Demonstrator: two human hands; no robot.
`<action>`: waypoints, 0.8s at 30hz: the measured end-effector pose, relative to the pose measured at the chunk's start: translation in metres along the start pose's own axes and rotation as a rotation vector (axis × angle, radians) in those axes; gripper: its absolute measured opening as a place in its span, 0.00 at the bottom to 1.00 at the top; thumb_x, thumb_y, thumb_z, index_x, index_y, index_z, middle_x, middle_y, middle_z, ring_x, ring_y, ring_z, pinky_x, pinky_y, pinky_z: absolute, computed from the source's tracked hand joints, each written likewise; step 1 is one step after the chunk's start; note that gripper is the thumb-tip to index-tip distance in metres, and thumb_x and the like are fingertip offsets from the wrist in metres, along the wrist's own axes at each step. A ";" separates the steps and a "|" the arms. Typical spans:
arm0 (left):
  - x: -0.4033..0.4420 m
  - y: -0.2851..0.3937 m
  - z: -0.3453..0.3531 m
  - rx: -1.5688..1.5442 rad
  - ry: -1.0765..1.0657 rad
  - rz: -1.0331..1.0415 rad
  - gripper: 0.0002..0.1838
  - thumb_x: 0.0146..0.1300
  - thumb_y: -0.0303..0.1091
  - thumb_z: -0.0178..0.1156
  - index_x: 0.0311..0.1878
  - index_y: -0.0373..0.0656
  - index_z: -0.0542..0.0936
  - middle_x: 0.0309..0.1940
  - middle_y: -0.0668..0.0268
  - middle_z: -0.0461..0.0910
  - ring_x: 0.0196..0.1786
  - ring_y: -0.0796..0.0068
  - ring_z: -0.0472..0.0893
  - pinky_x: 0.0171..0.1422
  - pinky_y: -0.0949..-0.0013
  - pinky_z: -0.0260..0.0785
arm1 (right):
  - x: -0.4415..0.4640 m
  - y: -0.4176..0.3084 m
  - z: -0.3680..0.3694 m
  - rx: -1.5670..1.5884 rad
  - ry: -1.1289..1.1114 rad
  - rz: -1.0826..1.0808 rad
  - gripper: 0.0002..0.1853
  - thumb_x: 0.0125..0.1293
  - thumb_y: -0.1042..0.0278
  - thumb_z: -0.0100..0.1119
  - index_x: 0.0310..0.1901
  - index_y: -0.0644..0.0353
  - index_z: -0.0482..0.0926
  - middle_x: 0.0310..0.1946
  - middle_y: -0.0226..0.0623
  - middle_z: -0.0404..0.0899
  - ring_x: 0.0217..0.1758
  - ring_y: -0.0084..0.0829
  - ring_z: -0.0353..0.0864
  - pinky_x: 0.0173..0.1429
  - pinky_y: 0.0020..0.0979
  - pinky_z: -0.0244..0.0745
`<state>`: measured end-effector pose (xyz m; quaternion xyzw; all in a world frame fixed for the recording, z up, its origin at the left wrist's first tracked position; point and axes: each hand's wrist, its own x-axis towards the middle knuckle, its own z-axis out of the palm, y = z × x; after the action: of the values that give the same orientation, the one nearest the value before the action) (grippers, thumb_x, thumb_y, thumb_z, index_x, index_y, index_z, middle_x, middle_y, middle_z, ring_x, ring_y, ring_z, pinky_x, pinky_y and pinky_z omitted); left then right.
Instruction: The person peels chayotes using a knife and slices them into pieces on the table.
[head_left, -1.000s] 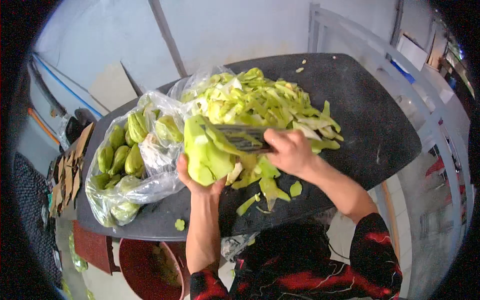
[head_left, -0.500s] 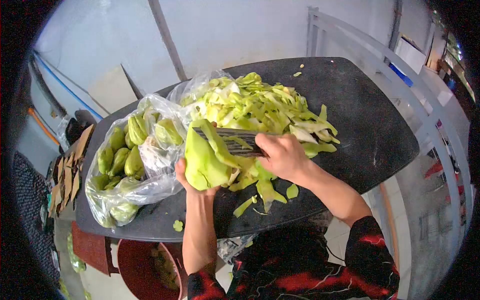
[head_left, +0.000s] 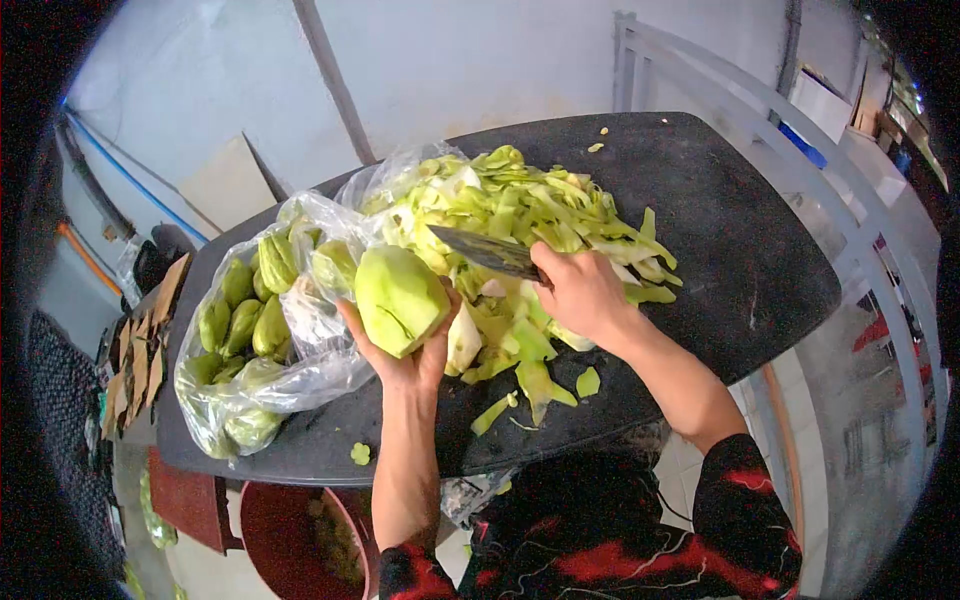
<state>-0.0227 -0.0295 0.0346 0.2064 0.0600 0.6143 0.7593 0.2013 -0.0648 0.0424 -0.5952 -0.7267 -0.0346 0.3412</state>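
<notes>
In the head view, a peeled chayote rests in my left hand, whose fingers and thumb cup it from below. My right hand is closed round the handle of a knife. Its dark blade points left, a little apart from the chayote. Behind and beneath the knife spreads a heap of green peelings. To the left, a clear plastic bag holds several unpeeled chayotes.
All this lies on a dark table. A red bin stands on the floor below its near edge. A grey metal railing runs along the right, and a pale wall rises behind. Cardboard pieces sit at left.
The knife has come away from the chayote and moved slightly right. A strip of peel that hung along the blade is off the chayote. My left hand has turned the chayote.
</notes>
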 end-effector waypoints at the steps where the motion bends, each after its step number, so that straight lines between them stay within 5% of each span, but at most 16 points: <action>1: 0.001 0.001 -0.001 -0.001 0.004 0.003 0.43 0.58 0.72 0.54 0.66 0.48 0.69 0.59 0.59 0.75 0.56 0.53 0.75 0.62 0.45 0.67 | -0.003 -0.001 0.001 0.024 0.059 -0.090 0.11 0.55 0.71 0.63 0.37 0.58 0.70 0.24 0.43 0.80 0.28 0.50 0.81 0.30 0.46 0.75; 5: 0.008 0.001 0.000 0.104 0.212 0.069 0.38 0.63 0.70 0.51 0.62 0.45 0.73 0.56 0.58 0.77 0.57 0.58 0.76 0.61 0.53 0.71 | -0.011 -0.017 -0.001 0.024 0.202 -0.384 0.09 0.51 0.72 0.61 0.31 0.57 0.69 0.19 0.35 0.75 0.22 0.42 0.80 0.25 0.41 0.75; 10: 0.003 -0.002 0.001 0.056 0.054 -0.008 0.35 0.62 0.63 0.55 0.58 0.40 0.74 0.50 0.53 0.80 0.51 0.55 0.80 0.56 0.54 0.74 | -0.014 -0.032 0.012 -0.147 0.422 -0.688 0.07 0.51 0.72 0.59 0.32 0.61 0.74 0.17 0.28 0.67 0.20 0.28 0.74 0.23 0.30 0.72; 21: -0.006 -0.012 0.009 0.023 0.044 -0.040 0.36 0.57 0.64 0.58 0.57 0.43 0.74 0.49 0.55 0.80 0.53 0.52 0.79 0.59 0.50 0.73 | -0.015 -0.036 0.015 -0.199 0.431 -0.707 0.05 0.53 0.73 0.59 0.33 0.60 0.75 0.17 0.28 0.67 0.20 0.26 0.74 0.22 0.28 0.72; 24: -0.002 -0.012 0.008 0.091 0.198 0.091 0.37 0.57 0.66 0.58 0.59 0.47 0.74 0.53 0.58 0.78 0.58 0.53 0.76 0.61 0.46 0.70 | -0.007 -0.019 0.013 -0.135 0.276 -0.454 0.04 0.54 0.74 0.57 0.30 0.58 0.72 0.16 0.32 0.73 0.18 0.36 0.78 0.20 0.36 0.73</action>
<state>-0.0096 -0.0352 0.0373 0.1815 0.1533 0.6622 0.7107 0.1795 -0.0701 0.0355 -0.4279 -0.7842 -0.2393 0.3803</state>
